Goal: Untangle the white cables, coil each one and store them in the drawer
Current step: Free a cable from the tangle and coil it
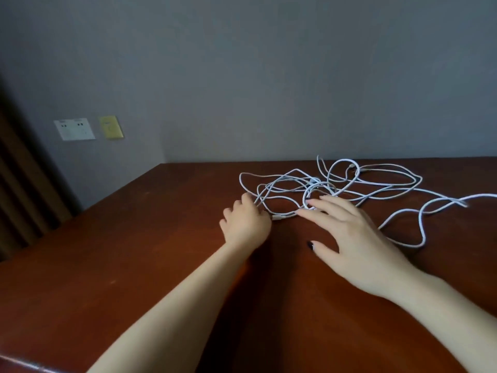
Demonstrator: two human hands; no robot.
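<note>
**Head view**

1. Workpiece: white cables lie in one loose tangle on the far-right part of the reddish-brown wooden tabletop. Loops overlap at the centre. One long strand runs off toward the right edge of the frame. No cable is separated or coiled yet. The drawer is not in view.
2. L hand: seen from the back, with fingers curled down onto the strands at the tangle's left edge. Several strands converge there, so it appears to pinch a small bundle. Fingertips are hidden, so the exact hold is not confirmed. Probable purpose is to anchor that side so the tangle does not slide when pulled.
3. Connector end: lies on the tabletop just beside the L hand, between the two hands. A free end is the logical start pt for tracing one cable out.
4. R hand: palm down, with fingers straight and spread. Fingertips touch the near loop of the tangle and nothing is grasped. Probable purpose is to reach for the loop or connector while the L hand holds.
5. Background: white socket plate and yellowish plate on the grey wall, well apart from the work area.
6. Status est.: untangling is at its start.
</note>
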